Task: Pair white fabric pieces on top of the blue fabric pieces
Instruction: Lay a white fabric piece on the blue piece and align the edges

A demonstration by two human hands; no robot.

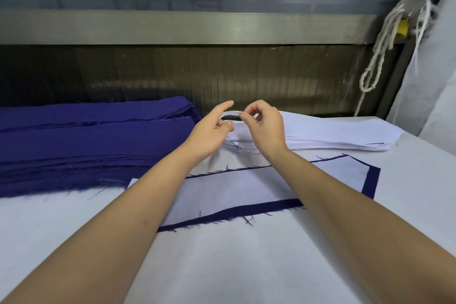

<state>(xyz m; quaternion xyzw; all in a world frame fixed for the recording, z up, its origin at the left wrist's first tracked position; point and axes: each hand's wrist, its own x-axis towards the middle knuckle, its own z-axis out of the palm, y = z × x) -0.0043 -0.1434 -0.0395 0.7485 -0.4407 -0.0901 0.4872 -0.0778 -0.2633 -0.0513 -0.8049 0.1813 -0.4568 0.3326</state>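
A stack of white fabric pieces [333, 134] lies at the back right of the table. My right hand [265, 126] pinches the lifted left corner of the top white piece between thumb and forefinger. My left hand [213, 131] hovers beside it at the same corner, forefinger stretched out, thumb near the fabric edge. A thick pile of blue fabric pieces [86, 145] fills the left side. Nearer me lies a blue piece [370, 180] with a white piece [234, 187] laid on it, blue borders showing along the near and right edges.
The table [222, 266] is covered in white cloth. A dark corrugated wall and a metal rail [185, 27] run behind it. White cords [385, 44] hang at the right beside a pale bag [431, 81].
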